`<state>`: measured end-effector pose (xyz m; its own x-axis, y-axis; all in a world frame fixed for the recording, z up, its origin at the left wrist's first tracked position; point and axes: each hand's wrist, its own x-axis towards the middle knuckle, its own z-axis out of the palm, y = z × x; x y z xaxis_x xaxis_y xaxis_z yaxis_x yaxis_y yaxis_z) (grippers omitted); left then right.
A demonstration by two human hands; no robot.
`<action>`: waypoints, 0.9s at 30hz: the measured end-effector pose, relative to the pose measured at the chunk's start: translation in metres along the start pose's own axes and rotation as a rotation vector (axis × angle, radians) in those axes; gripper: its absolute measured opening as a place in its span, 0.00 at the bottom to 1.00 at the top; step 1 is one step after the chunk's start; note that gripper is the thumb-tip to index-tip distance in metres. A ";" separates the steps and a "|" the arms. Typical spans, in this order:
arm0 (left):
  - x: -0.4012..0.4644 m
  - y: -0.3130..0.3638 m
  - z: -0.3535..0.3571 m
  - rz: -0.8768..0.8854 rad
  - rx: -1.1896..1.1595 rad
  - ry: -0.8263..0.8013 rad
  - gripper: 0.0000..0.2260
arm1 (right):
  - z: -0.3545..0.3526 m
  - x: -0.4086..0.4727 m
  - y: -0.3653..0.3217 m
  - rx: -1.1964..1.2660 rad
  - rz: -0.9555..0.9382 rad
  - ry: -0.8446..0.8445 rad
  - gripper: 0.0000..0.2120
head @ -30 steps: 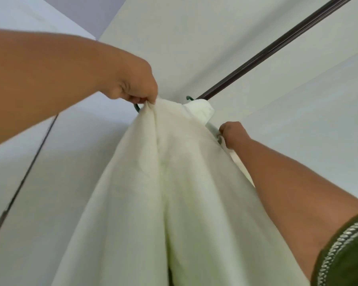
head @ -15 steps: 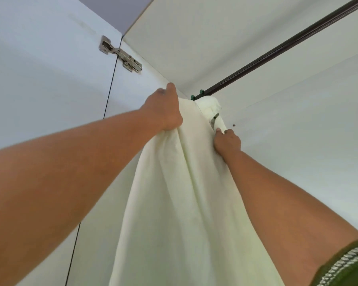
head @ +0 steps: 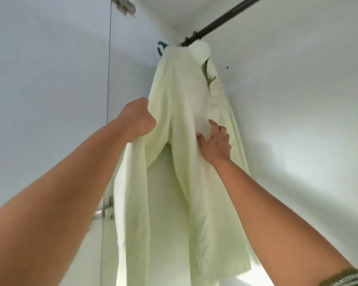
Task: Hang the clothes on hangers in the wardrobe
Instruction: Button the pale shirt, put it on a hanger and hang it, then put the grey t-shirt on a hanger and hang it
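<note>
Left hand (head: 140, 118) apparently grips shirt (head: 186, 112); right hand (head: 215, 143) rests on it

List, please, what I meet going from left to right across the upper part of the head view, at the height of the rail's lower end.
door gap line → green hanger end → hanger hooks on the dark rail → pale garment's collar → small dark dot on the wall
</note>
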<state>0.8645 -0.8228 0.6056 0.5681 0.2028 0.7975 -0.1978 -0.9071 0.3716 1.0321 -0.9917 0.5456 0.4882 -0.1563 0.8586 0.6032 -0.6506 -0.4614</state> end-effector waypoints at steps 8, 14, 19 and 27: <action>-0.119 -0.044 0.025 -0.163 -0.058 -0.058 0.16 | 0.012 -0.184 0.002 0.456 0.223 -0.045 0.26; -0.215 -0.104 0.018 -0.258 0.003 0.008 0.18 | 0.031 -0.303 -0.037 0.411 0.261 -0.205 0.28; -0.278 -0.147 -0.017 -0.248 0.046 0.066 0.22 | 0.031 -0.353 -0.116 0.452 0.107 -0.191 0.26; -0.412 -0.216 -0.166 -0.391 0.223 0.187 0.23 | 0.023 -0.466 -0.286 0.761 -0.057 -0.005 0.13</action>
<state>0.5407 -0.6490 0.2753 0.4086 0.5881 0.6980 0.1895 -0.8027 0.5654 0.6462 -0.7157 0.2727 0.4455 -0.1333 0.8853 0.8948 0.0340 -0.4451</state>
